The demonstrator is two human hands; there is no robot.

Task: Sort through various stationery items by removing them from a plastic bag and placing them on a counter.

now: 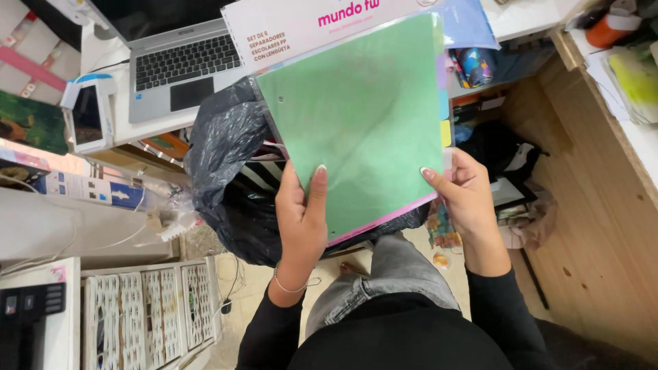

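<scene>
I hold a clear pack of coloured tab dividers (363,116) with a green sheet on top and a white card header, tilted up in front of me. My left hand (301,212) grips its lower left corner, thumb pressed on the green sheet. At the lower right corner, my right hand (466,195) pinches the edge, close to the coloured tabs. Behind the pack sits a black plastic bag (223,147), partly hidden by it.
A silver laptop (181,72) lies on a white desk at the upper left, with a small white device (89,113) beside it. A white lattice drawer unit (154,312) stands lower left. A wooden counter panel (589,205) rises on the right, above floor clutter (510,199).
</scene>
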